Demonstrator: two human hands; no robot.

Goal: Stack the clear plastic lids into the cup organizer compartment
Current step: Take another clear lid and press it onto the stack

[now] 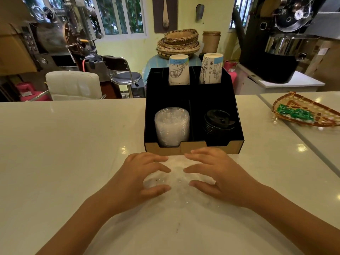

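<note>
A black cup organizer (239, 124) stands on the white counter ahead of me. Its front left compartment holds a tall stack of clear plastic lids (172, 126). The front right one holds a stack of black lids (219, 120). A loose pile of clear lids (177, 178) lies on the counter just in front of the organizer. My left hand (139, 181) and my right hand (219, 177) curve around this pile from either side, fingers spread and touching it. The pile's exact outline is hard to make out.
Two upside-down paper cup stacks (179, 69) (211, 69) fill the organizer's back compartments. A woven tray with green packets (303, 111) sits on the counter at the right. A white chair (73, 85) and a stool (125, 76) stand beyond the counter's far edge.
</note>
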